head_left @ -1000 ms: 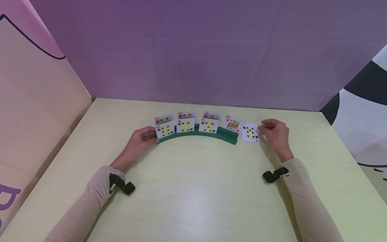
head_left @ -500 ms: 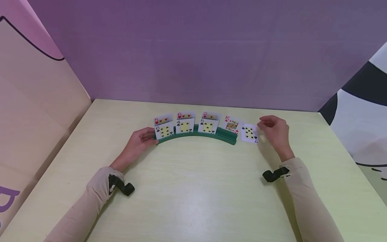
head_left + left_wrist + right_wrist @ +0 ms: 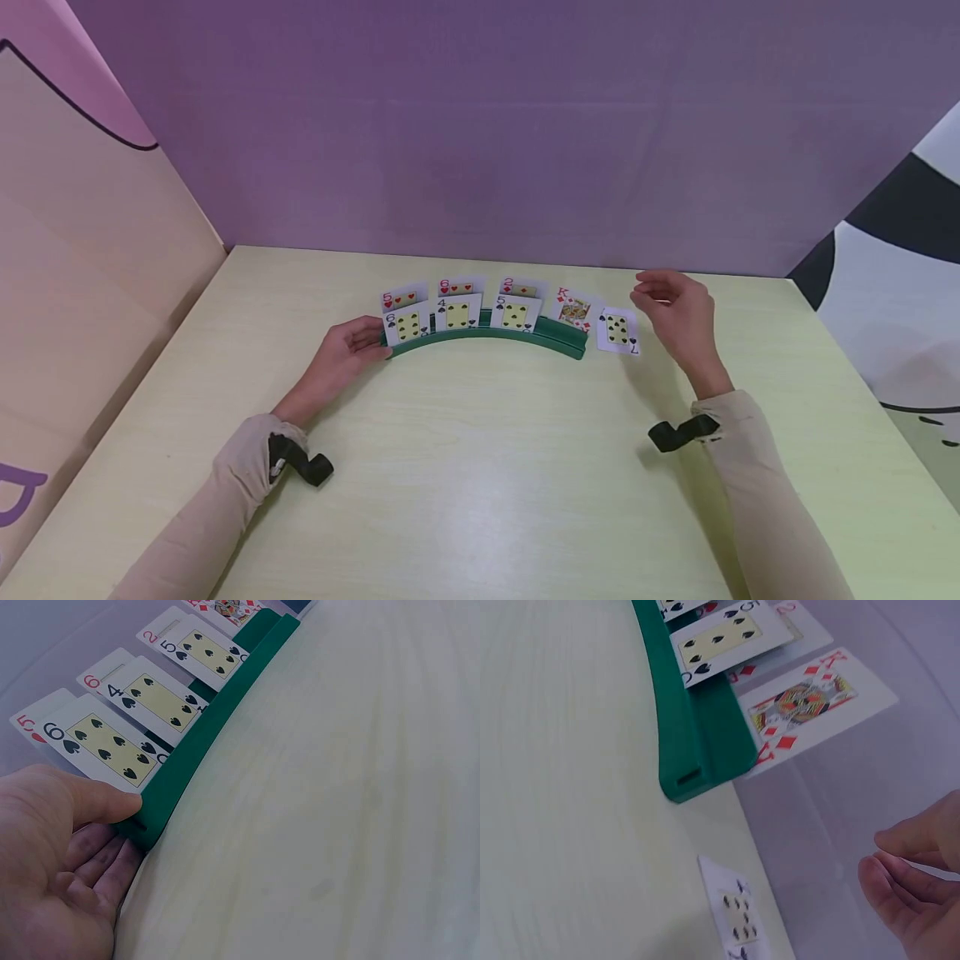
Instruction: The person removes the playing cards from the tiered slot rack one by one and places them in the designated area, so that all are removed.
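A curved green playing card holder (image 3: 487, 332) stands on the table, with cards upright in two rows. In front are the six (image 3: 112, 746), four (image 3: 147, 697) and five of spades (image 3: 516, 313); behind them show a red five, a red six and a red two, with the king of diamonds (image 3: 802, 705) at the right end. My left hand (image 3: 352, 346) grips the holder's left end, thumb in front and fingers behind. Right of the holder the seven of spades (image 3: 618, 331) lies face up. Above and beyond it my right hand (image 3: 678, 317) hovers, fingers loosely bent, holding nothing.
The pale wooden table (image 3: 465, 467) runs back to a purple cloth wall (image 3: 487, 150). A light panel (image 3: 90, 250) rises at the left. On the right is a black-and-white patterned panel (image 3: 900, 292).
My right hand has let go of the seven of spades and moved up and away from it. The card stays on the table. My left hand keeps its grip on the holder.
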A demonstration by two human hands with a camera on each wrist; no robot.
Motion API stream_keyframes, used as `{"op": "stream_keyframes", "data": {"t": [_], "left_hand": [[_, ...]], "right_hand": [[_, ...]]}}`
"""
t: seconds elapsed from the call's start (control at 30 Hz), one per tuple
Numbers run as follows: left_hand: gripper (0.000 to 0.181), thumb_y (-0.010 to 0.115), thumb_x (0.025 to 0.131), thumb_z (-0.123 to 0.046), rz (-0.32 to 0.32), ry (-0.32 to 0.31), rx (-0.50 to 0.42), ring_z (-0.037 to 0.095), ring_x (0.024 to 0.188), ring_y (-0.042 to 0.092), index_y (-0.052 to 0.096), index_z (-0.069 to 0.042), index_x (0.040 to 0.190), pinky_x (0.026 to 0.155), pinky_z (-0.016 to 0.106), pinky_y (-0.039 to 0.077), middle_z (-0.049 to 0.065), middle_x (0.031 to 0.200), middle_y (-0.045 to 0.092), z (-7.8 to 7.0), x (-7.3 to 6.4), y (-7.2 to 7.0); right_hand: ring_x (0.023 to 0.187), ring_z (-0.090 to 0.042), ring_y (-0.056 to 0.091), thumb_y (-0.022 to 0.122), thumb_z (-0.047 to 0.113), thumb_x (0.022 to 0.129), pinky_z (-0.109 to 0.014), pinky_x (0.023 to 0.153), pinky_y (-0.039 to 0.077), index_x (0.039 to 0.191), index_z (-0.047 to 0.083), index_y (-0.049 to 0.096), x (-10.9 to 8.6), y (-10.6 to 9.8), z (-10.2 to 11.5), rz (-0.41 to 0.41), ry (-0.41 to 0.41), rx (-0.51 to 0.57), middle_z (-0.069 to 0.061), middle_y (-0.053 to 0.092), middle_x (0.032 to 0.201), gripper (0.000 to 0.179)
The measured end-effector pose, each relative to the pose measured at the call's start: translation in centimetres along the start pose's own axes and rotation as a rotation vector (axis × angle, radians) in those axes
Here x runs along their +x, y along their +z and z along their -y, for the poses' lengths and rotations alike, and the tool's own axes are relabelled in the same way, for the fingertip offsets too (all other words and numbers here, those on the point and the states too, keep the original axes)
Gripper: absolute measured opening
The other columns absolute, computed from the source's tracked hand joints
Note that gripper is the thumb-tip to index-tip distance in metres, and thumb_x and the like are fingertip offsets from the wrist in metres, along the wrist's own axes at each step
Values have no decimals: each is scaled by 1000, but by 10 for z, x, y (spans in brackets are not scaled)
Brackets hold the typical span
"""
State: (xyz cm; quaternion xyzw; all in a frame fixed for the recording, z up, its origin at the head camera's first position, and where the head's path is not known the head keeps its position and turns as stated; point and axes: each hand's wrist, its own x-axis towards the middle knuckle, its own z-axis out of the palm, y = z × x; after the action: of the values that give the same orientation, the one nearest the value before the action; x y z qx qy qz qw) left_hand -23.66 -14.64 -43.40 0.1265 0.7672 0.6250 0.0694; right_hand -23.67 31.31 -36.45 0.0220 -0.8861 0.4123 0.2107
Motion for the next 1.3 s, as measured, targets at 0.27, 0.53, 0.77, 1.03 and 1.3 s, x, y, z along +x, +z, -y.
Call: {"op": "stream_keyframes", "data": {"t": [0.27,0.53,0.77,1.03,1.3], "left_hand": [[41,66,91,7,0,-5,-6,31,118,61,55,7,130,92,22,55,24,131,61,1,-1,0],[40,66,92,4,-9,-7,38,31,119,61,56,6,130,92,21,54,23,130,62,4,-2,-4],[40,66,91,5,12,20,-8,32,120,60,56,6,130,94,22,54,23,131,61,2,2,-2],[41,66,91,6,-5,9,11,32,120,60,56,7,130,94,22,54,24,131,61,0,1,0],[41,66,91,6,-7,3,-1,31,119,60,55,7,131,94,22,54,25,132,60,0,1,0]], "right_hand": [[85,4,61,69,8,93,-7,79,51,115,-2,69,-5,0,23,23,-36,30,-21,70,106,24],[88,2,62,69,10,93,-9,82,51,115,-1,69,-11,1,44,17,-46,47,-18,70,109,24],[89,3,62,70,11,93,-8,82,51,113,0,70,-17,-10,69,-39,-97,35,-14,70,108,23],[91,0,64,72,5,90,-10,83,52,110,1,72,-26,-11,96,-28,-184,109,-13,70,108,21],[93,-7,66,68,4,92,-13,85,53,108,0,71,-34,9,115,75,-242,69,-7,72,105,16]]}}
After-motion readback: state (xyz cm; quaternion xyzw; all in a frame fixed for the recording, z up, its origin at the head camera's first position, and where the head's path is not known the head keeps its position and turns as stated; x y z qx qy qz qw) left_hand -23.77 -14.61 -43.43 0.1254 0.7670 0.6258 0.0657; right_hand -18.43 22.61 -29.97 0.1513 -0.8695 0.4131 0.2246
